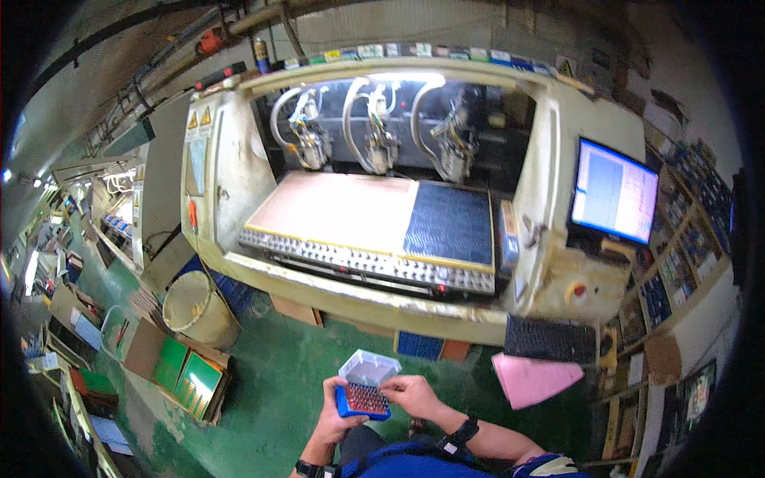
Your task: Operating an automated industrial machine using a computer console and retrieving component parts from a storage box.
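A small blue drill bit box (344,401) is in my left hand (329,416), whose fingers and thumb wrap round its left side and near edge. Its clear lid (370,367) stands tilted up at the far side. Inside, rows of small metal bits with reddish collars (366,398) stand upright. My right hand (412,393) reaches over the box's right side, thumb and fingertips pinched together close to the bits. Whatever lies between those fingertips is too small to make out. Both hands are in front of my body, above the green floor.
Ahead stands a large drilling machine (382,307) with several spindles over a bed holding a pale panel (335,211) and a dark panel (450,223). A monitor (613,191), keyboard (550,340) and pink sheet (535,378) are right. A bin (195,307) and green boards (195,382) stand left.
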`<state>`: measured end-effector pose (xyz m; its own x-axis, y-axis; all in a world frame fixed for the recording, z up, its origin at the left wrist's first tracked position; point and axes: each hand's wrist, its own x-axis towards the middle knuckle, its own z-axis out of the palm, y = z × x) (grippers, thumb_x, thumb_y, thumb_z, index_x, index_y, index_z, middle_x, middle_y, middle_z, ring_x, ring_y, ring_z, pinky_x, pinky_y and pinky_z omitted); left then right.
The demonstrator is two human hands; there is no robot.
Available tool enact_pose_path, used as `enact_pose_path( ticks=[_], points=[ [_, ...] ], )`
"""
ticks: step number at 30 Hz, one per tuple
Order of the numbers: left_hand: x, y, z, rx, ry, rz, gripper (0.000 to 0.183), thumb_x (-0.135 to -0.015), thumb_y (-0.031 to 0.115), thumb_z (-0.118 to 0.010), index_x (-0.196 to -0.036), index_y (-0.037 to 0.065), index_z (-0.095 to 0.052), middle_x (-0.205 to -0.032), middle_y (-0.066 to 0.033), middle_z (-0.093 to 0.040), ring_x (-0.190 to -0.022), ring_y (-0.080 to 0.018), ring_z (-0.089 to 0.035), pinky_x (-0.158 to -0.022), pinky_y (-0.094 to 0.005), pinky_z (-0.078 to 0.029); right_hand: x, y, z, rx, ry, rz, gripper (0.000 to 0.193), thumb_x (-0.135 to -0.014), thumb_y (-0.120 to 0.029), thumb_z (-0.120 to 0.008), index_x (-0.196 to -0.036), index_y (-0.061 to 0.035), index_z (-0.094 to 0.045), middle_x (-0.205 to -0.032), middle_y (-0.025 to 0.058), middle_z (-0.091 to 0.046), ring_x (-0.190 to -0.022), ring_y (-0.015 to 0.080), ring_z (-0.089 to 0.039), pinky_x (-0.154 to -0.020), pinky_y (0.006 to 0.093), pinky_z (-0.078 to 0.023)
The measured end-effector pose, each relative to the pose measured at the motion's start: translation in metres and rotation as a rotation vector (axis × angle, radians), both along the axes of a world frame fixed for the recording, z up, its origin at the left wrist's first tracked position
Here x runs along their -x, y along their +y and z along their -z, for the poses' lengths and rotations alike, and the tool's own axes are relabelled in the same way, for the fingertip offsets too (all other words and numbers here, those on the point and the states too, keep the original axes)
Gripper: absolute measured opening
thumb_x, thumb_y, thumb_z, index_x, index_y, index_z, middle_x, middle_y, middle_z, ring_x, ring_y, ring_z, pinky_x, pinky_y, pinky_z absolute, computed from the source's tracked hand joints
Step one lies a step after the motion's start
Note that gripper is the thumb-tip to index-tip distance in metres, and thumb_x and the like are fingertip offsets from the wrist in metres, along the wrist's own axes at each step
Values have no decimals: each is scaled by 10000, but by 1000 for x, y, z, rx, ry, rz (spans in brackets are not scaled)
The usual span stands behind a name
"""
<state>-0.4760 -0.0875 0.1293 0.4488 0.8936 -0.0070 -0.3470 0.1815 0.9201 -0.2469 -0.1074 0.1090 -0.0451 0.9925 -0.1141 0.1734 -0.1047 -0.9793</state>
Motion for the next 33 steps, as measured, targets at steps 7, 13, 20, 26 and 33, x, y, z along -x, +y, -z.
enact_pose_path(
  ticks=[7,13,20,26,33],
  points=[
    [-4,102,19,71,-155,-43,970,-617,-80,-930,-1357,182,-362,-1306,-97,-503,-1231,-277,-604,-1036,-438,-565,-1,102,11,-31,-57,-42,227,-972,-143,-731,-1133,15,-762,-969,71,-786,-874,95,-711,-802,287,-577],
    [-4,217,35,186,-283,136,953,-613,-139,-883,-1355,188,-382,-1316,-76,-499,-1254,-263,-576,-1038,-423,-557,-1,180,-7,-14,-187,83,193,-967,-145,-740,-1098,-7,-773,-948,84,-788,-865,110,-723,-817,297,-584],
    [-2,298,13,136,-254,190,897,-618,-127,-808,-1369,174,-422,-1306,-103,-545,-1264,-322,-590,-1072,-503,-528,12,241,-21,-79,-140,239,181,-961,-147,-747,-1075,-8,-770,-957,83,-784,-871,119,-722,-808,311,-581],
    [26,331,16,266,-327,47,935,-593,-153,-752,-1390,179,-394,-1305,-120,-547,-1193,-332,-610,-1050,-478,-538,29,293,-45,-233,-277,157,148,-977,-127,-721,-1062,-7,-731,-904,79,-756,-847,124,-698,-781,320,-567],
    [37,356,7,289,-591,-138,806,-630,-12,-740,-1392,124,-513,-1312,-176,-610,-1237,-402,-601,-1112,-571,-483,27,354,-61,-99,398,-97,161,-1033,-113,-665,-1127,16,-641,-919,42,-698,-845,117,-658,-777,287,-544]
  ],
)
